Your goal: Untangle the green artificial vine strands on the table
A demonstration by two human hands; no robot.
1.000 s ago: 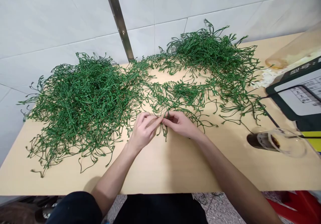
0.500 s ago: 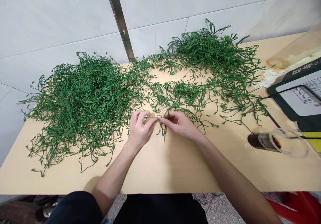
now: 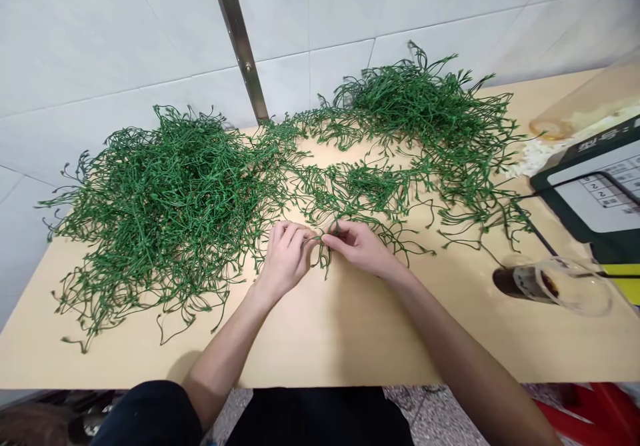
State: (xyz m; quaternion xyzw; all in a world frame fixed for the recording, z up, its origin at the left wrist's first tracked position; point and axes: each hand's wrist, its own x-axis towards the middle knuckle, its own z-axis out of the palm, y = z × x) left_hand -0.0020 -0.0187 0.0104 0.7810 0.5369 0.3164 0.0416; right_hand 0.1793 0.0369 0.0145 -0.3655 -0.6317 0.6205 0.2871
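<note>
R grip point(image 3: 362, 249) — tight on grn sprig point(image 3: 325, 258)

Wall point(image 3: 150, 33): pale grey-white tiles, glossy, thin dark joints, faint veining.
Metal strip point(image 3: 239, 39): narrow, brownish, fixed to wall, screw heads visible, slants down toward worktop's rear edge.
Worktop point(image 3: 300, 346): light wood-tone surface, long, straight front edge, back edge near wall.
Floor point(image 3: 430, 413): speckled grey-pink, seen in small patches past front edge.
Lower right: red object point(image 3: 600, 409) below worktop level, type unclear.
Light: bright, whitish, soft shadows on worktop; source out of view.
</note>
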